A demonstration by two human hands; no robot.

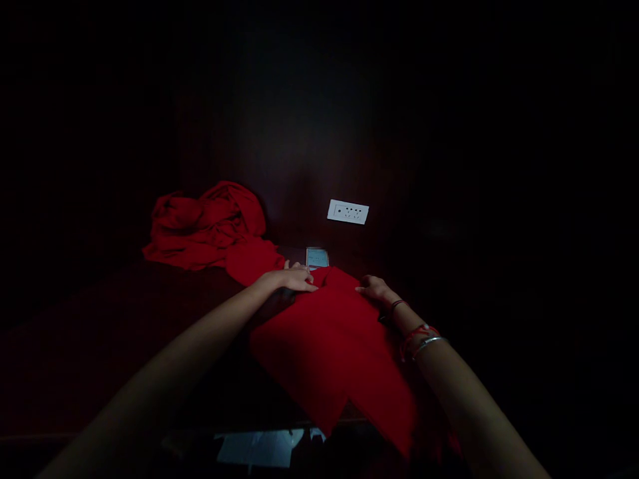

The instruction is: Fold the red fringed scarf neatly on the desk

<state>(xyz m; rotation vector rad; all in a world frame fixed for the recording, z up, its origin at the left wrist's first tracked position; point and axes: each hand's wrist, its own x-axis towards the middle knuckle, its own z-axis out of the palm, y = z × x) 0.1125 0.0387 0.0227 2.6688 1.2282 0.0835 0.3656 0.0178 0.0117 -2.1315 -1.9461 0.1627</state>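
A flat piece of red cloth [334, 339] lies over the dark table's front edge, its near end hanging down with a V-shaped notch between two points. My left hand [297, 277] is at the cloth's far left edge, thumb on top and fingers curled at the border. At the far right edge, my right hand [375, 290] has its fingers closed on the cloth, the thumb lying on it. Shadow hides part of both hands' fingers. Beyond my left hand is a small rectangular thing with a pale blue face [317, 257], partly blurred.
A heap of crumpled red fabric [210, 223] rests on the table [124, 346] at the back left. On the dark panel behind is a white wall socket [348, 211]. Below the front edge a pale flat sheet [257, 449] shows. Deep shadow covers the sides.
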